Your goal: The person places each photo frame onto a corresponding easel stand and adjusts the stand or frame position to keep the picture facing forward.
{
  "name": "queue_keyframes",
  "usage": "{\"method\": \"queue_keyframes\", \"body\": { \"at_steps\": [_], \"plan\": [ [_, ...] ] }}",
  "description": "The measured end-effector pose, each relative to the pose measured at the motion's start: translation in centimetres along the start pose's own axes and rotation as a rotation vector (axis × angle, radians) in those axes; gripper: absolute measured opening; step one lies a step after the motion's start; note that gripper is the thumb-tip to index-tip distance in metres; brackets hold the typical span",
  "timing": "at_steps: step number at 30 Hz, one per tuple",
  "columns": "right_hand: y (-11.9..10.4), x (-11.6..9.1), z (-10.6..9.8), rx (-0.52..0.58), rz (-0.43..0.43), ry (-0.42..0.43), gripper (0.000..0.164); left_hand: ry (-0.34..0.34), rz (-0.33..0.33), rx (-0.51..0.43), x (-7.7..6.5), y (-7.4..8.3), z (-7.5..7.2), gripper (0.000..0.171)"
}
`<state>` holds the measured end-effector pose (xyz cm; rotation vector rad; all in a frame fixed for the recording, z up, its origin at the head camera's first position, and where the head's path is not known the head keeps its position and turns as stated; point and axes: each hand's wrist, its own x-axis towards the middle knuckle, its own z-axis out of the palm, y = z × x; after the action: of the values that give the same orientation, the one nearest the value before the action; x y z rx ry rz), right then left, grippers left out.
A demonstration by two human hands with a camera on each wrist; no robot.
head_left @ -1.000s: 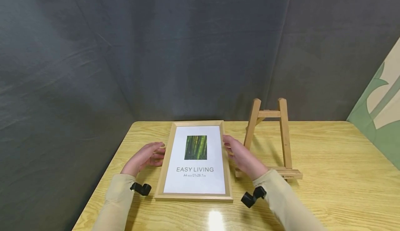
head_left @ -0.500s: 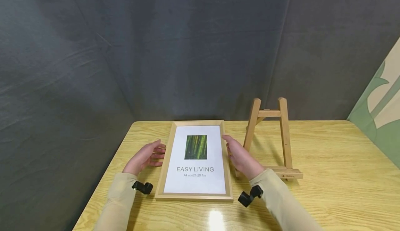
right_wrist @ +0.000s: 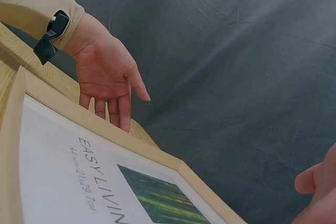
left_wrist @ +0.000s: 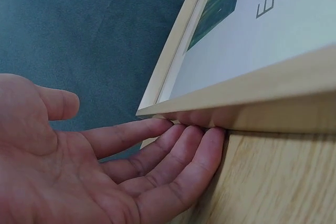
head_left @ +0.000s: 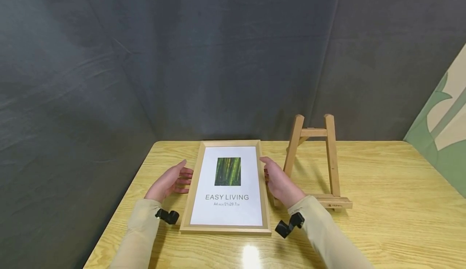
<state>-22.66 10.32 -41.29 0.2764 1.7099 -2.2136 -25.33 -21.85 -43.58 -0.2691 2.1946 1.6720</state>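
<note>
A picture frame with a pale wooden border lies flat on the table, its white sheet printed with a green bamboo picture and "EASY LIVING". At its left side is my left hand; in the left wrist view the extended fingertips touch the bottom of the frame's side edge, and the thumb stands apart. My right hand is beside the right edge, thumb extended near the border, its other fingers partly hidden. Only part of that hand shows in the right wrist view.
A small wooden easel stands upright to the right, partly behind my right hand. The wood-grain table meets a dark cloth backdrop at the back and left. A green and cream patterned panel borders the right side.
My left thumb has lifted away from the fingers. The right hand and forearm have shifted slightly left, closer to the frame. The frame and easel stay in place.
</note>
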Motion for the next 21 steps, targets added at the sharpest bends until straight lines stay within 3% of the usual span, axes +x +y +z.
{"method": "queue_keyframes", "body": {
  "at_steps": [8,21],
  "plan": [
    [0.20,-0.04,0.06,0.052,0.051,0.013,0.046,-0.017,-0.005,0.008,-0.14,0.29,0.15,0.073],
    [0.46,0.37,-0.09,0.048,0.048,0.019,0.049,-0.021,-0.028,0.053,-0.13,0.75,0.13,0.074]
  ]
}}
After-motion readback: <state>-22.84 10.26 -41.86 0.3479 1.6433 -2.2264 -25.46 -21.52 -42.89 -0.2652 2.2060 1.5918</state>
